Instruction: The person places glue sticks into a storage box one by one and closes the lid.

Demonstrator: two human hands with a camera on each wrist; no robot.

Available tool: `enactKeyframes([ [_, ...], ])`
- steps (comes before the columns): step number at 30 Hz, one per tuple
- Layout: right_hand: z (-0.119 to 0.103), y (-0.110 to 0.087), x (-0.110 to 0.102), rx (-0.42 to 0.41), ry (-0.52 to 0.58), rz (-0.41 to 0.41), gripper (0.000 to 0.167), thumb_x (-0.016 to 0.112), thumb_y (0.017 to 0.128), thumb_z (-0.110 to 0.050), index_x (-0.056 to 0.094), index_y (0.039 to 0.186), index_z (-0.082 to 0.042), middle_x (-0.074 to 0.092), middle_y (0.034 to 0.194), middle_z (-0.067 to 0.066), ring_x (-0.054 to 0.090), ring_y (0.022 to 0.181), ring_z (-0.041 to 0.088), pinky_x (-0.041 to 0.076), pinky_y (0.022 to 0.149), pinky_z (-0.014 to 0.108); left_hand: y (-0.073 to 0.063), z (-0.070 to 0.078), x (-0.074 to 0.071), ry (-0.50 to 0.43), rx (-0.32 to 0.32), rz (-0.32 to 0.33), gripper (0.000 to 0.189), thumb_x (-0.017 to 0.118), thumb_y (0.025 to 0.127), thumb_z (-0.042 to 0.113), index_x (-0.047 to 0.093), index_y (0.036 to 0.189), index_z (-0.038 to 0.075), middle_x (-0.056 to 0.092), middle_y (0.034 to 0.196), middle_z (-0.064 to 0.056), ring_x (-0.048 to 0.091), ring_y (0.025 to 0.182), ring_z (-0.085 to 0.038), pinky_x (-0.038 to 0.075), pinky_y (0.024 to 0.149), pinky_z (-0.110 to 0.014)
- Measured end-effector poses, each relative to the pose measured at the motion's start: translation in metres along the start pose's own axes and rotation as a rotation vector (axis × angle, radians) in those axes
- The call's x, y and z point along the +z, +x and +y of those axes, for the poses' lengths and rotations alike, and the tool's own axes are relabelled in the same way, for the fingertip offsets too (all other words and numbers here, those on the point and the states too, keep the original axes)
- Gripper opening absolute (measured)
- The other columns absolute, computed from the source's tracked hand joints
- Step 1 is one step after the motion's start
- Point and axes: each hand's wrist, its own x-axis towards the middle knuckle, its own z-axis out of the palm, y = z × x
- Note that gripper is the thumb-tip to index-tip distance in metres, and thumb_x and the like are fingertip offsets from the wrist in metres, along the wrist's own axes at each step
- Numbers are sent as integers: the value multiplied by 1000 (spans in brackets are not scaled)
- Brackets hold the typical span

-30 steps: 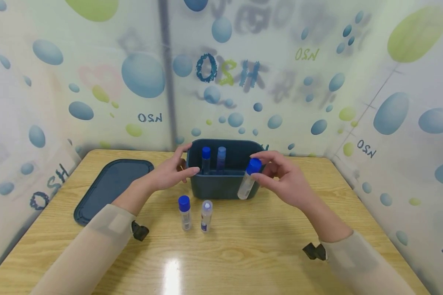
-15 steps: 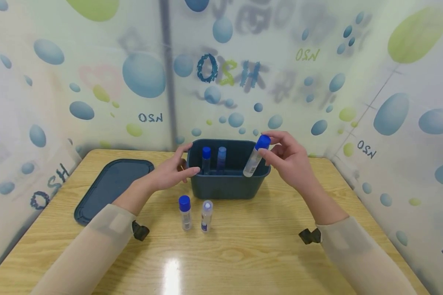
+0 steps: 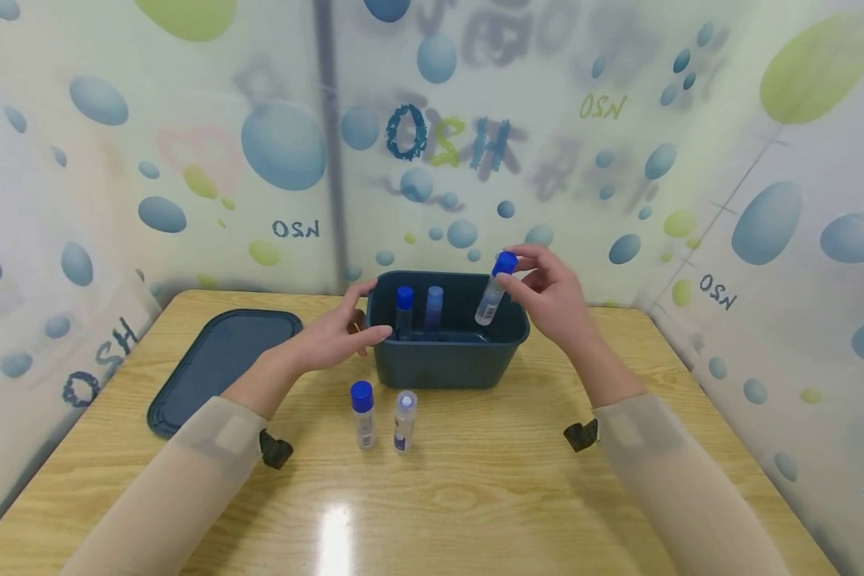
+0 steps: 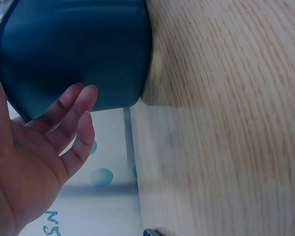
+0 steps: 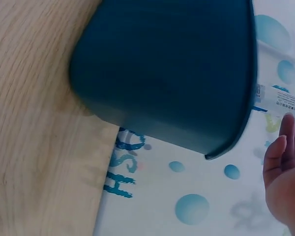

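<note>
In the head view my right hand (image 3: 553,294) pinches a clear bottle (image 3: 490,304) by its blue cap. The bottle tilts inside the outline of a dark blue bin (image 3: 442,366), near its right end. My left hand (image 3: 331,336) rests at the bin's left end, thumb on the front rim and forefinger at the back corner. Its other fingers (image 4: 83,137) lie loosely bent outside the wall in the left wrist view. Two bottles stand in the bin: a blue-capped one (image 3: 404,312) and one with a paler top (image 3: 434,310). In the right wrist view, printed text shows on the held bottle (image 5: 280,101).
Before the bin, on the wooden table (image 3: 461,496), stand a blue-capped clear bottle (image 3: 363,414) and a clear-topped bottle (image 3: 405,422). A dark lid (image 3: 223,364) lies flat at the left. Printed sheets (image 3: 583,184) wall the table in behind and at the sides.
My right hand has lifted the bottle from in front of the bin, over the rim, and back into the bin's opening on the right. My left hand has stayed put.
</note>
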Motion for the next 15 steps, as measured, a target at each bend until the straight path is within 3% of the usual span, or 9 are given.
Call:
enactKeyframes([
  [5, 17, 10, 8, 29, -41, -20, 41, 77, 106, -26, 67, 144, -15, 73, 121, 16, 65, 84, 19, 54, 73, 25, 0, 1, 0, -5, 0, -5, 98, 64, 106, 63, 1, 177, 37, 69, 106, -17, 72, 97, -35, 57, 83, -41],
  [11, 31, 22, 16, 44, -73, -49, 41, 77, 106, -25, 67, 144, -13, 75, 123, 20, 67, 95, 26, 53, 81, 27, 0, 1, 0, 1, -3, -4, 98, 64, 106, 63, 0, 177, 38, 69, 106, -16, 73, 97, -34, 57, 83, -40],
  [15, 32, 27, 20, 63, -97, -87, 40, 77, 106, -27, 67, 143, -14, 76, 126, 19, 70, 103, 30, 55, 87, 35, 0, 2, 0, -1, 0, -2, 97, 64, 107, 62, 1, 177, 37, 69, 106, -16, 73, 96, -34, 57, 83, -41],
])
